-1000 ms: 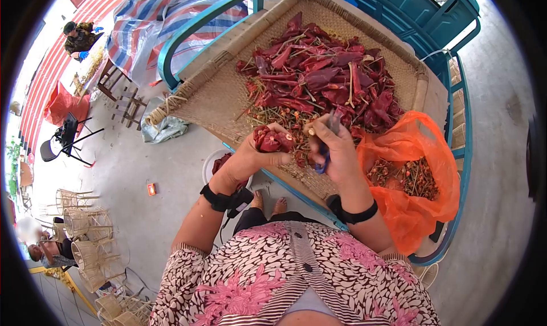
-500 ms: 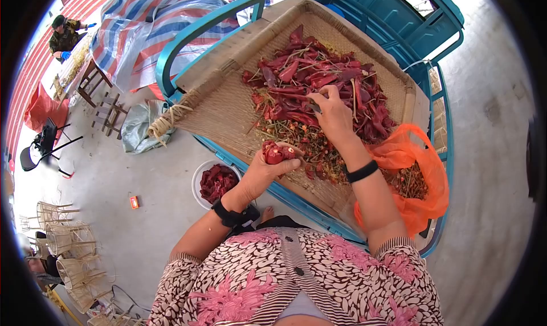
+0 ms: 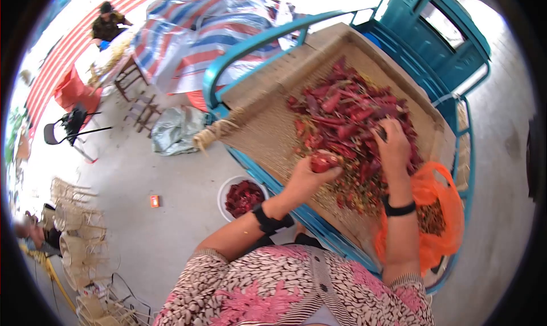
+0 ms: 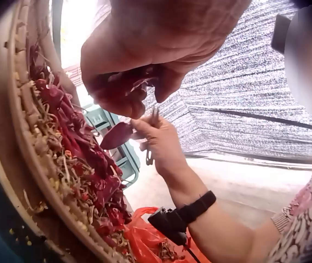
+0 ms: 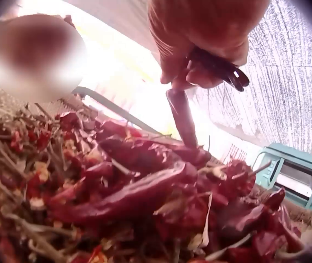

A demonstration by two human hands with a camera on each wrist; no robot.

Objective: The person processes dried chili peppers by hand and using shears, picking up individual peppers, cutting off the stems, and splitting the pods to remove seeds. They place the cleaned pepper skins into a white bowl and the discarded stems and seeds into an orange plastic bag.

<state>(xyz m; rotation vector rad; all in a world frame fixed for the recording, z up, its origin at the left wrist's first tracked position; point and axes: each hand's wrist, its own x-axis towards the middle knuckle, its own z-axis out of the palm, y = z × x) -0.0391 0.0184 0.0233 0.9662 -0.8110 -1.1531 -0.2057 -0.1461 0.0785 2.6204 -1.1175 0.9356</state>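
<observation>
My left hand (image 3: 305,181) grips a small bunch of dried red chilies (image 3: 323,162) over the near side of a woven tray (image 3: 259,141). In the right wrist view, dark-handled scissors (image 5: 221,71) lie within my right hand (image 5: 208,35), whose fingers pinch one long chili. That same chili (image 4: 116,136) hangs from the fingertips in the left wrist view. Seen from the head, the right hand is over the right side of a heap of dried chilies (image 3: 342,112). Cut stems and bits (image 3: 347,192) lie along the heap's near edge.
The tray rests on a teal cart with a raised rail (image 3: 250,47). An orange plastic bag (image 3: 450,223) with stems hangs at right. A white basin (image 3: 223,203) of chilies stands on the floor, left of the cart. Two other people are at far left.
From beside the left hand, my right hand has reached out to the chili heap and now pinches a chili. The left hand keeps its bunch. The head view has shifted.
</observation>
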